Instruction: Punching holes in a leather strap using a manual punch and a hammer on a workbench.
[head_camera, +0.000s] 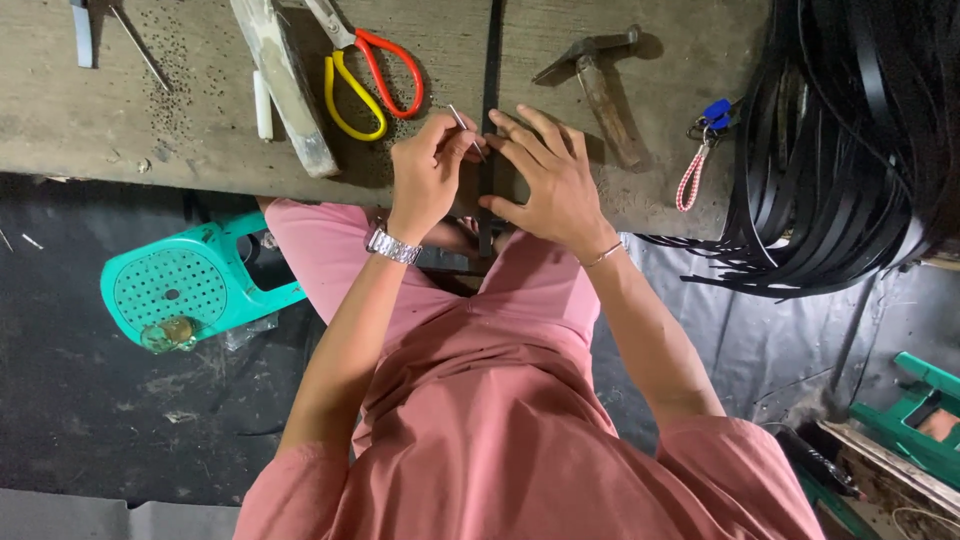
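Pinning a black strap (490, 60) flat at the table (120, 110) near edge, right hand (555, 185) lies on it, fingers spread open. Left hand (425, 170) pinches a thin metal pin (462, 125), tip at the strap. Looks like marking or piercing; that needs the strap held steady. Farther off: scissors (365, 75) left, hammer (600, 85) right.

Counter: worn grey-brown wooden counter (100, 110), scuffed and speckled with dark bits.
Strap: black strap (490, 70) lies straight across it, running over the near edge.
Scissors: red-and-yellow-handled scissors (365, 75), left of the strap.
Wood: pale wooden block (285, 85), just beside the scissors.
Hammer: hammer (600, 85), right of the strap.
Far right: keys on a red-white cord (695, 165); heap of black straps (850, 140).
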